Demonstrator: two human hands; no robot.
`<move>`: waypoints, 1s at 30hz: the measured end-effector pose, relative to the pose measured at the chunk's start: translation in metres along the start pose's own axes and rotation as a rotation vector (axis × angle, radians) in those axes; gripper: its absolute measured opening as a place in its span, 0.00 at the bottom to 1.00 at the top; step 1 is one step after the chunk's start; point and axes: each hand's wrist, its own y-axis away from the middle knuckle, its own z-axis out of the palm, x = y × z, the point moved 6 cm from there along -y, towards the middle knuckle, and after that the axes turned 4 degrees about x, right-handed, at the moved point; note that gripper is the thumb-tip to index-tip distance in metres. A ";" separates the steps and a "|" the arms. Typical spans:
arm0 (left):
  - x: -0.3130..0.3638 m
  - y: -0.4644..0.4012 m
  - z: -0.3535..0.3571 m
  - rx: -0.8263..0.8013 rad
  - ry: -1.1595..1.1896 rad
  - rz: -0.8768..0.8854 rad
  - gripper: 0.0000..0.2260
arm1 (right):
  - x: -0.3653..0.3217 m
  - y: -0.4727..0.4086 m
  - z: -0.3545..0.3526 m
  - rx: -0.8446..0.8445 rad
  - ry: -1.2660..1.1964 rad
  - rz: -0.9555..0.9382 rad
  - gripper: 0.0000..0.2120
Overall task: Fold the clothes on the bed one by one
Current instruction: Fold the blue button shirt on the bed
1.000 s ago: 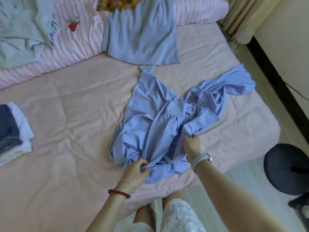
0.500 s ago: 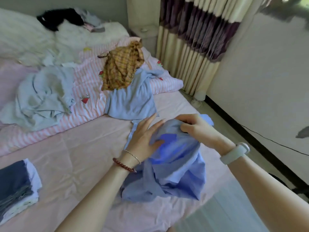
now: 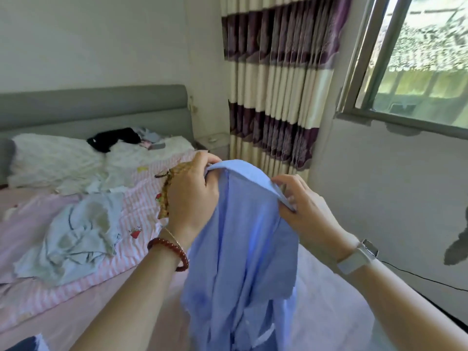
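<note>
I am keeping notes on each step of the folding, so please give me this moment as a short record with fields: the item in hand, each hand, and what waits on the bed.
item in hand: blue shirt, lifted, hanging down
left hand: grips the collar's left end
right hand: pinches the collar's right end
waiting on bed: pale grey garment, crumpled on the pink striped quilt; yellow checked garment, partly hidden; black garment on the white pillows
folding: not yet begun

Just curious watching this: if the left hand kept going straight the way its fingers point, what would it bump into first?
Probably the striped curtain. The left hand, gripping the blue shirt, points up and away; nothing shows between, though depth is hard to judge.
</note>
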 end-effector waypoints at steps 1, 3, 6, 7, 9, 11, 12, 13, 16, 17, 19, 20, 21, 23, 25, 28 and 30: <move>0.003 -0.006 -0.008 0.044 0.005 -0.006 0.05 | 0.001 -0.001 -0.006 0.042 -0.002 0.014 0.19; 0.011 -0.016 -0.022 0.113 -0.004 -0.007 0.05 | 0.002 -0.002 -0.011 0.089 0.025 0.058 0.15; 0.019 -0.027 -0.044 0.190 -0.090 0.021 0.05 | -0.004 -0.005 -0.009 0.058 0.109 0.127 0.05; 0.020 -0.030 -0.053 0.204 -0.112 0.022 0.05 | -0.005 -0.007 -0.010 0.055 0.145 0.144 0.07; 0.021 -0.031 -0.072 0.220 -0.175 0.016 0.05 | -0.008 -0.013 -0.020 0.095 0.161 0.185 0.05; 0.024 -0.032 -0.092 0.244 -0.302 0.035 0.07 | -0.015 -0.024 -0.035 0.159 -0.051 0.250 0.06; 0.026 -0.034 -0.101 0.245 -0.361 0.042 0.09 | -0.021 -0.032 -0.043 0.184 -0.237 0.282 0.04; 0.029 -0.036 -0.109 0.234 -0.410 0.043 0.10 | -0.029 -0.040 -0.050 0.196 -0.426 0.305 0.05; 0.035 -0.054 -0.129 0.159 -0.538 -0.025 0.11 | -0.062 -0.065 -0.065 0.099 -0.842 0.316 0.15; 0.034 -0.062 -0.134 0.102 -0.575 -0.064 0.13 | -0.073 -0.072 -0.069 0.053 -0.933 0.301 0.17; 0.028 -0.073 -0.138 -0.100 -0.465 -0.154 0.17 | -0.090 -0.082 -0.076 -0.013 -1.006 0.238 0.16; 0.026 -0.076 -0.138 -0.197 -0.290 -0.203 0.17 | -0.097 -0.086 -0.077 -0.034 -1.015 0.203 0.14; 0.026 -0.077 -0.139 -0.269 -0.064 -0.267 0.16 | -0.103 -0.087 -0.076 -0.057 -1.029 0.170 0.12; 0.024 -0.070 -0.142 -0.344 0.331 -0.424 0.15 | -0.112 -0.086 -0.072 -0.127 -1.060 0.097 0.11; 0.023 -0.062 -0.150 -0.379 0.505 -0.483 0.10 | -0.120 -0.081 -0.068 -0.161 -1.013 0.002 0.13; 0.026 -0.052 -0.160 -0.449 0.688 -0.458 0.10 | -0.127 -0.071 -0.073 0.044 -0.840 -0.076 0.10; 0.030 -0.051 -0.165 -0.413 0.618 -0.374 0.12 | -0.130 -0.063 -0.082 0.280 -0.780 -0.092 0.10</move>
